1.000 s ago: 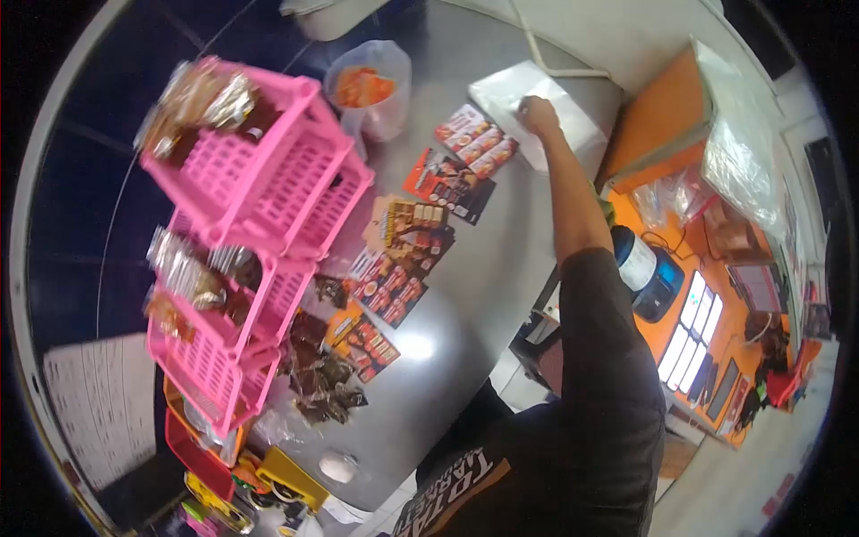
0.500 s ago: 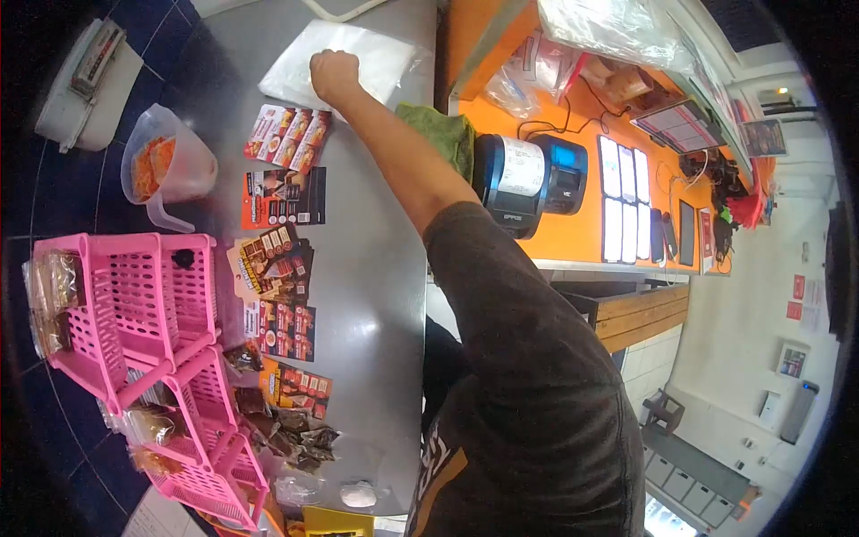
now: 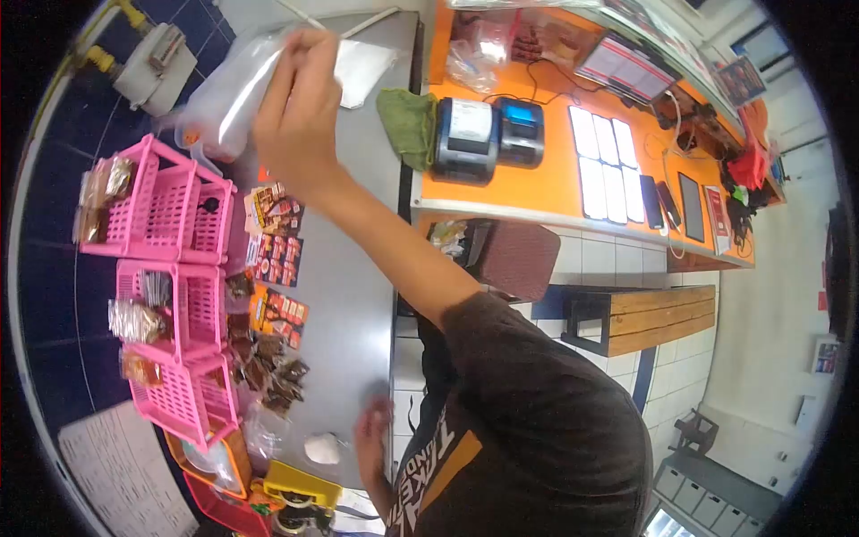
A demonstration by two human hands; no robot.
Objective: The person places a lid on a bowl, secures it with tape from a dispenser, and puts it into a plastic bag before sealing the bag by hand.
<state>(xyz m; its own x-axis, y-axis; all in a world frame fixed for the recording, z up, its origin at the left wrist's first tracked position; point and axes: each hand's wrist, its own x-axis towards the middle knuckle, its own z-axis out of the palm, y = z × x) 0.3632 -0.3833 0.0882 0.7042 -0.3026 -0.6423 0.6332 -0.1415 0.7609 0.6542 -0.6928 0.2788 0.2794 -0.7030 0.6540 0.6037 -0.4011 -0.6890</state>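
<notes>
In the upper left of the frame, the right hand (image 3: 300, 112) pinches a clear plastic bag (image 3: 234, 89) with closed fingers, lifted above the steel table (image 3: 358, 295). The left hand (image 3: 371, 434), fingers spread loosely, rests on the table's lower edge. Pink baskets (image 3: 170, 268) at left hold snack packets (image 3: 134, 319).

Glossy clear plastic bag (image 3: 234, 89), smooth brushed-metal table (image 3: 353, 295), pink plastic lattice baskets (image 3: 170, 295), wooden bench (image 3: 658, 318), green cloth (image 3: 404, 125)
</notes>
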